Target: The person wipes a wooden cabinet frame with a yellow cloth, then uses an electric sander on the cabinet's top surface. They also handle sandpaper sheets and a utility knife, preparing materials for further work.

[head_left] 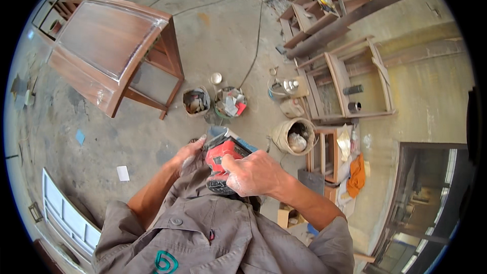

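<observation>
Plainly, the right hand [256,175] is closed around the red-and-black power tool [221,153]; the tool sits just left of that hand's knuckles, its fingers reaching over the red body, and is held up in front of the grey shirt [187,238]; the left hand [190,155] is half curled at the tool's far left side, its fingertips by a grey-blue piece [218,131], though whether it grips anything I cannot tell. The tool's long axis runs roughly away from the body, the black rounded end nearest the shirt and the red part farther out; a dark flat portion slants off toward the right.

Beyond, on the floor [147,137], two filled tubs stand side by side, the left tub [200,114] near the foot of the reddish-brown wooden furniture [106,35]; the large beige bucket [280,139] stands to their right, just beside the left edge of a small wooden shelf unit [329,144].
</observation>
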The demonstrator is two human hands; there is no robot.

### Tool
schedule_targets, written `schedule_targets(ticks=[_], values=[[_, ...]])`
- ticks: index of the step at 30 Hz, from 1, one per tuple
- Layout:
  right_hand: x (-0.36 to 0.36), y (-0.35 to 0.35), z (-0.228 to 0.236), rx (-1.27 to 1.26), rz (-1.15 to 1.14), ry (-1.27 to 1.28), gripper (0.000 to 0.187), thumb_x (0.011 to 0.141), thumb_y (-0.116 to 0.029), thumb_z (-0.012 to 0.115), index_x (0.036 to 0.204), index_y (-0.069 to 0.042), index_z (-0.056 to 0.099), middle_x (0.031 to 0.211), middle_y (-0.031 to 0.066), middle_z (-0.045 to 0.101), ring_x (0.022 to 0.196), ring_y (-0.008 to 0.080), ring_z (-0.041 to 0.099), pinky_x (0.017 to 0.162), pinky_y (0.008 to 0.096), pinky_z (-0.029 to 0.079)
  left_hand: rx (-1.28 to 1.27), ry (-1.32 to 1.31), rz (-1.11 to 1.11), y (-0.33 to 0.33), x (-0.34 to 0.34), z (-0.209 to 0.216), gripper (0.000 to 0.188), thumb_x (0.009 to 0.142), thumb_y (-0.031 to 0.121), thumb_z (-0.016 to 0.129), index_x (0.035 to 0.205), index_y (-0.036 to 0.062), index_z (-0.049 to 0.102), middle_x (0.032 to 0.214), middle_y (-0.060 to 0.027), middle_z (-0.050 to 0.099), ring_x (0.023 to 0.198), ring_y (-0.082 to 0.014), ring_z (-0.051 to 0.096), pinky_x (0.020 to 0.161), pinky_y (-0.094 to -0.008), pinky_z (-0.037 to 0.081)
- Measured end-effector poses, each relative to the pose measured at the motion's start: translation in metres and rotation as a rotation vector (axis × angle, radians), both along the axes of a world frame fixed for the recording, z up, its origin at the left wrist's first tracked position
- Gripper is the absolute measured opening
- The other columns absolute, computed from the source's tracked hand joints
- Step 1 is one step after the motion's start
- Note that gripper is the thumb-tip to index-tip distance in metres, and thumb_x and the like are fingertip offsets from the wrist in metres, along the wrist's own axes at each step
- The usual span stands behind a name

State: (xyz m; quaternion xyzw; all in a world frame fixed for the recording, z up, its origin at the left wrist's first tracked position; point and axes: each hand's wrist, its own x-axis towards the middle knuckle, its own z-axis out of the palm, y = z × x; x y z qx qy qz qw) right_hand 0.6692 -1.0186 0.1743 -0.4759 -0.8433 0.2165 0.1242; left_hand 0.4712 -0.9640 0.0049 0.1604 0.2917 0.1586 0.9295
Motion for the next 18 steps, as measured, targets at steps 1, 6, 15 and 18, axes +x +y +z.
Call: schedule_targets(ticks=[1, 6, 15, 18], values=[[-0.005, -0.005, -0.008, -0.021, 0.029, -0.003, 0.027, 0.074, -0.011, 0.068, 0.094, -0.003, 0.052, 0.055, 0.0097, 0.056, 0.049, 0.0303, 0.061, 0.044, 0.0416, 0.046, -0.048, -0.047, 0.006, 0.003, -0.001, 0.004, 0.057, 0.103, 0.048, 0.05, 0.133, 0.0007, 0.057, 0.127, -0.0151, 0.064, 0.119, -0.0262, 0.059, 0.108, -0.0413, 0.044], [-0.023, -0.019, -0.017, -0.004, 0.048, 0.044, 0.032, 0.07, -0.015, 0.07, 0.093, -0.003, 0.052, 0.058, 0.0085, 0.057, 0.051, 0.0282, 0.063, 0.045, 0.0405, 0.047, 0.477, 0.324, -0.304, 0.016, -0.004, 0.004, 0.059, 0.099, 0.06, 0.049, 0.098, 0.0048, 0.068, 0.09, -0.0027, 0.065, 0.084, -0.0118, 0.058, 0.078, -0.0288, 0.046], [-0.027, -0.047, -0.02, -0.193, -0.415, 0.515, 0.009, 0.084, -0.003, 0.053, 0.093, -0.003, 0.057, 0.066, 0.0091, 0.063, 0.059, 0.0205, 0.066, 0.053, 0.0361, 0.051, 0.593, 0.225, -0.182, 0.013, -0.022, 0.058, 0.027, 0.096, 0.023, 0.063, 0.113, 0.0032, 0.071, 0.084, 0.0009, 0.066, 0.069, -0.0062, 0.057, 0.056, -0.0255, 0.047], [0.0, -0.061, -0.046, -0.414, -0.665, 0.885, 0.018, 0.089, 0.0, 0.039, 0.095, -0.001, 0.056, 0.088, 0.0089, 0.064, 0.074, 0.0136, 0.06, 0.065, 0.0332, 0.054, 0.626, 0.289, -0.138, 0.011, -0.036, 0.061, 0.028, 0.096, 0.018, 0.059, 0.115, 0.0011, 0.07, 0.088, -0.0004, 0.068, 0.071, -0.0073, 0.058, 0.06, -0.0251, 0.048]])
